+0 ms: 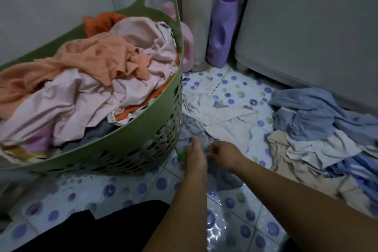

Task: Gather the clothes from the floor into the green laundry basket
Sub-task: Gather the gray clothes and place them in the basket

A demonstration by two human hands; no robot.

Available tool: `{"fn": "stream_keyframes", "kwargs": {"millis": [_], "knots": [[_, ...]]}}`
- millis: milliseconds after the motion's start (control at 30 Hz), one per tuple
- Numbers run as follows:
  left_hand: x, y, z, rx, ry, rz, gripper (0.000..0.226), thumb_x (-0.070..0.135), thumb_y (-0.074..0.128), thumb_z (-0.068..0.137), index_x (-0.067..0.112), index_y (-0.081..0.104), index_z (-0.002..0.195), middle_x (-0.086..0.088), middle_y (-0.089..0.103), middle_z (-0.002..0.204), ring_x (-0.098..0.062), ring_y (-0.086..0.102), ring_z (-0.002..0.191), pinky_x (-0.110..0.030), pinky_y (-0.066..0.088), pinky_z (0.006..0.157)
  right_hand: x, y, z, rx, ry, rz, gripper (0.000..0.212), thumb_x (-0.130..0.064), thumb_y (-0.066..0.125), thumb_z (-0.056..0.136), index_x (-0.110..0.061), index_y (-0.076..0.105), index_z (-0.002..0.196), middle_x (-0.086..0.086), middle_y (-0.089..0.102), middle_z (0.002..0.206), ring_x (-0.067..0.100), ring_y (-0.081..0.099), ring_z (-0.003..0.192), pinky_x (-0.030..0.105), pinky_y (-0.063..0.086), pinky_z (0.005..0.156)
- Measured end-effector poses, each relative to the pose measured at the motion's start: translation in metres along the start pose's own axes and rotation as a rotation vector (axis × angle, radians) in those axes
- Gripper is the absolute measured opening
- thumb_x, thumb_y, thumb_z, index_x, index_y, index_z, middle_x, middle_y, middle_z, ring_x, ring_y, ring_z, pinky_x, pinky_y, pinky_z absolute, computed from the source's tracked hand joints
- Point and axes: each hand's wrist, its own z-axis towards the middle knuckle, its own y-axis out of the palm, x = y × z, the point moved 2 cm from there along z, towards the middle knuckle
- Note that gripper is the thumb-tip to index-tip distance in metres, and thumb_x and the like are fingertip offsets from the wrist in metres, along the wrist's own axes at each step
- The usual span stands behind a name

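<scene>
Grey garment seemingly under both hands' grip

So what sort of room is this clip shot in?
Probably a home laundry corner or bathroom: a purple detergent bottle stands beside a grey appliance, likely a washer, and a full green laundry basket sits on the spotted tiled floor.

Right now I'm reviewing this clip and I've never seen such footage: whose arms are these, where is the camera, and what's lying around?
The single camera sits on a person's head, looking down. Their left hand and right hand both pinch a grey garment lying on the dotted floor beside the green laundry basket, already heaped with pink and orange clothes. A white garment and a blue-and-beige pile remain on the floor. A purple bottle stands by the wall.
</scene>
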Motion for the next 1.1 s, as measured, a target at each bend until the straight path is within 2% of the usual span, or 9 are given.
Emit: {"fn": "stream_keyframes", "kwargs": {"millis": [133, 200, 267, 367, 467, 567, 700, 833, 1100], "knots": [[-0.004, 0.011, 0.013, 0.001, 0.038, -0.058, 0.072, 0.065, 0.033, 0.086, 0.016, 0.051, 0.135, -0.010, 0.054, 0.138, -0.030, 0.053, 0.123, -0.046, 0.041, 0.108, -0.004, 0.026, 0.019, 0.073, 0.115, -0.138, 0.021, -0.014, 0.047, 0.092, -0.005, 0.057, 0.108, 0.018, 0.059, 0.122, 0.030, 0.054, 0.115, 0.031, 0.041, 0.093], [-0.010, 0.013, 0.021, -0.021, 0.008, -0.090, 0.088, 0.077, 0.034, 0.069, 0.019, 0.054, 0.133, -0.009, 0.057, 0.135, -0.029, 0.056, 0.119, -0.045, 0.043, 0.107, -0.002, 0.030, 0.024, 0.126, 0.165, -0.171, 0.029, -0.017, 0.045, 0.093, -0.003, 0.054, 0.117, 0.017, 0.054, 0.124, 0.032, 0.050, 0.120, 0.034, 0.039, 0.099], [-0.016, 0.012, 0.030, -0.007, -0.024, -0.125, 0.101, 0.082, 0.036, 0.053, 0.019, 0.056, 0.129, -0.010, 0.061, 0.130, -0.028, 0.059, 0.114, -0.046, 0.045, 0.104, 0.001, 0.029, 0.027, 0.146, 0.178, -0.140, 0.024, -0.023, 0.050, 0.090, -0.007, 0.063, 0.103, 0.016, 0.061, 0.111, 0.032, 0.054, 0.112, 0.034, 0.041, 0.092], [-0.006, 0.011, 0.029, 0.063, 0.013, -0.069, 0.077, 0.064, 0.044, 0.075, 0.008, 0.053, 0.128, -0.011, 0.061, 0.123, -0.029, 0.059, 0.109, -0.044, 0.047, 0.101, 0.008, 0.020, 0.030, 0.164, 0.174, 0.153, 0.030, -0.028, 0.059, 0.085, -0.013, 0.052, 0.059, 0.008, 0.058, 0.069, 0.026, 0.057, 0.079, 0.031, 0.039, 0.067], [0.001, 0.015, 0.028, 0.028, -0.062, 0.027, 0.105, 0.077, 0.060, 0.054, 0.017, 0.041, 0.139, -0.006, 0.053, 0.133, -0.030, 0.054, 0.118, -0.048, 0.046, 0.101, -0.002, -0.002, 0.014, 0.212, 0.041, 0.453, 0.031, -0.020, 0.043, 0.095, 0.000, 0.055, 0.073, 0.012, 0.061, 0.072, 0.024, 0.058, 0.073, 0.036, 0.047, 0.072], [0.010, 0.022, 0.018, -0.136, -0.218, 0.000, 0.132, 0.077, 0.076, 0.032, 0.031, 0.029, 0.146, -0.001, 0.047, 0.142, -0.030, 0.047, 0.124, -0.061, 0.041, 0.095, -0.012, -0.033, -0.008, 0.224, -0.105, 0.831, 0.029, -0.010, 0.034, 0.098, -0.006, 0.051, 0.074, 0.003, 0.054, 0.045, 0.014, 0.057, 0.048, 0.028, 0.050, 0.063], [0.010, 0.023, 0.034, -0.063, -0.182, -0.022, 0.132, 0.064, 0.086, 0.020, 0.034, 0.037, 0.138, -0.002, 0.045, 0.144, -0.033, 0.052, 0.120, -0.059, 0.047, 0.089, -0.007, -0.064, -0.014, 0.191, -0.038, 0.749, 0.025, -0.010, 0.040, 0.095, -0.011, 0.055, 0.076, 0.006, 0.056, 0.050, 0.017, 0.055, 0.050, 0.027, 0.048, 0.065], [0.015, 0.018, 0.037, 0.122, 0.048, 0.099, 0.106, 0.031, 0.085, 0.058, 0.020, 0.027, 0.146, -0.010, 0.035, 0.150, -0.032, 0.043, 0.131, -0.045, 0.041, 0.107, 0.008, -0.062, -0.001, 0.191, 0.075, 0.506, 0.015, -0.014, 0.050, 0.092, -0.014, 0.060, 0.081, 0.004, 0.066, 0.082, 0.015, 0.058, 0.076, 0.028, 0.045, 0.078], [0.003, 0.018, 0.050, 0.101, -0.112, 0.311, 0.090, 0.027, 0.065, 0.087, 0.010, 0.003, 0.151, -0.018, 0.023, 0.154, -0.032, 0.032, 0.139, -0.037, 0.030, 0.113, 0.000, -0.040, 0.026, 0.113, 0.037, 0.419, 0.010, -0.010, 0.053, 0.089, -0.008, 0.063, 0.089, 0.001, 0.060, 0.083, 0.015, 0.052, 0.080, 0.025, 0.043, 0.075]]}}
